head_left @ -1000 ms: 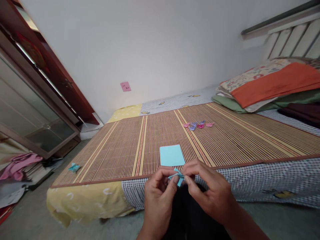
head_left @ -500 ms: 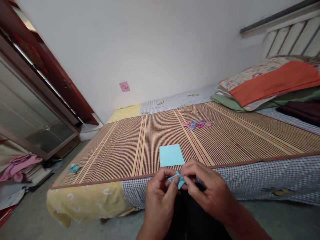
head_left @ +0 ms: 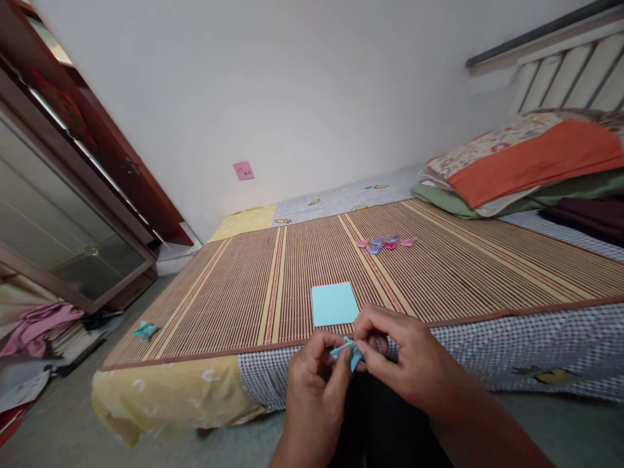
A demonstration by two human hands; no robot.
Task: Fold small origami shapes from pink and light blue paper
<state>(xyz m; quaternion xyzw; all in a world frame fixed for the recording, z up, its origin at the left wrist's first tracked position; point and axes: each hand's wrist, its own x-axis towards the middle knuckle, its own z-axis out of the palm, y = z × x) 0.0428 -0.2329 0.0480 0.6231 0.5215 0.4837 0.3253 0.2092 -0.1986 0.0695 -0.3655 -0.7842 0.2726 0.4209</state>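
Observation:
A small folded light-blue paper piece (head_left: 351,355) is held between both hands at the front edge of the bed. My left hand (head_left: 316,383) pinches it from the left, thumb on top. My right hand (head_left: 407,354) grips its right side and upper tip between thumb and forefinger. Just beyond the hands, a square light-blue paper stack (head_left: 334,304) lies flat on the striped mat (head_left: 234,286). Farther back sit several small folded pink and purple papers (head_left: 390,245). One folded teal paper (head_left: 145,330) rests near the mat's left corner.
At the back right are stacked pillows and folded cloths (head_left: 536,162). A pink note (head_left: 244,170) is on the wall. To the left stand a glass-fronted cabinet (head_left: 73,221) and a pile with pink cloth (head_left: 41,328). The bed's front edge borders my lap.
My right hand has shifted slightly, its fingers spread a little more around the folded paper's tip. The folded paper has moved slightly right and down, along with my left hand.

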